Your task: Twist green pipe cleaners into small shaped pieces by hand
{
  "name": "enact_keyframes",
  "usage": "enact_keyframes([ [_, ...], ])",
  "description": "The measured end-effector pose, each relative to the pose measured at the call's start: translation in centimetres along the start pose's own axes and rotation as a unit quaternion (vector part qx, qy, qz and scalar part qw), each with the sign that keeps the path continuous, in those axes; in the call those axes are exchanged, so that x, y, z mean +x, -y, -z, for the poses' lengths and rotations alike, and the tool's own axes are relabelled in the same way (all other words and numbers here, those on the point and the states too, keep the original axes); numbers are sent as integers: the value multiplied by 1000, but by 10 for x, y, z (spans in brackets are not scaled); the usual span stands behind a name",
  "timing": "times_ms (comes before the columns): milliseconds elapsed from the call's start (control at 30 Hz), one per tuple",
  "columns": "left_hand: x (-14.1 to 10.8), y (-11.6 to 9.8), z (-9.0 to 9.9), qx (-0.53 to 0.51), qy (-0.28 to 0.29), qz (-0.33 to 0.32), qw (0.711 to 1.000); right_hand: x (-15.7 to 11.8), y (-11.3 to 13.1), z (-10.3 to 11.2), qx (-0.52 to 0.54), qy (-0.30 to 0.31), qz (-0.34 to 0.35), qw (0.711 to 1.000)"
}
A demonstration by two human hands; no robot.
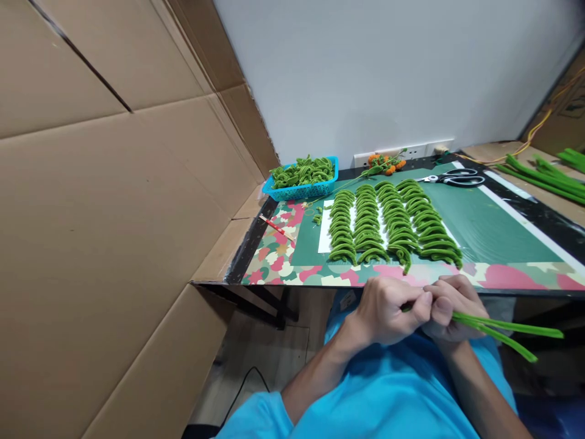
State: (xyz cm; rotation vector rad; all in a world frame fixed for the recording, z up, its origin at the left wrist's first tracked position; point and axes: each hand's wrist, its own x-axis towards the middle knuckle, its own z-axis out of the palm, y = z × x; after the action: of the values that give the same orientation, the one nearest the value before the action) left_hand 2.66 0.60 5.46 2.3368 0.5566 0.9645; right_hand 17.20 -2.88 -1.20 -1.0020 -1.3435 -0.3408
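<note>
In front of my lap, just below the table's near edge, my left hand (393,310) and my right hand (451,308) meet with thumbs side by side. Both are closed around green pipe cleaners (521,328). Two long ends stick out to the right of my right hand; the part inside my fingers is hidden. Beyond my hands, curved green pipe cleaner pieces (367,228) lie in several neat rows, partly on a white sheet (324,235).
A blue basket (292,192) of green pieces stands at the back left. Black-handled scissors (461,178) lie on the green cutting mat (498,225), near an orange-flowered stem (388,163). Loose pipe cleaners (543,178) lie at the right. A cardboard wall (114,213) borders the left.
</note>
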Motion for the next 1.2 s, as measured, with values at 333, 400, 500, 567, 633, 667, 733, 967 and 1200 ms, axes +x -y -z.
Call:
enact_keyframes([
  [333, -5, 8, -11, 92, -23, -71, 993, 5, 2, 2, -18, -17, 36, 999],
  [400, -6, 9, -13, 99, -34, -78, 991, 6, 2, 2, -19, -17, 38, 999],
  [500, -5, 9, -14, 82, -59, -92, 991, 8, 3, 2, -18, -16, 46, 999],
  [567, -5, 9, -14, 73, -70, -100, 990, 9, 3, 2, -18, -13, 49, 999],
  [633, -4, 9, -14, 80, -70, -100, 989, 10, 3, 2, -19, -11, 54, 998],
  [667, -5, 9, -14, 87, -66, -98, 989, 10, 4, 2, -20, -13, 55, 998],
  [733, -5, 10, -15, 98, -64, -101, 988, 11, 5, 2, -18, -13, 54, 998],
  [967, -8, 14, -18, 139, -20, -102, 985, 10, 4, 3, -8, -3, 44, 999],
  [1200, -6, 10, -16, 108, -71, -123, 984, 8, 5, 4, -22, 3, 37, 999],
])
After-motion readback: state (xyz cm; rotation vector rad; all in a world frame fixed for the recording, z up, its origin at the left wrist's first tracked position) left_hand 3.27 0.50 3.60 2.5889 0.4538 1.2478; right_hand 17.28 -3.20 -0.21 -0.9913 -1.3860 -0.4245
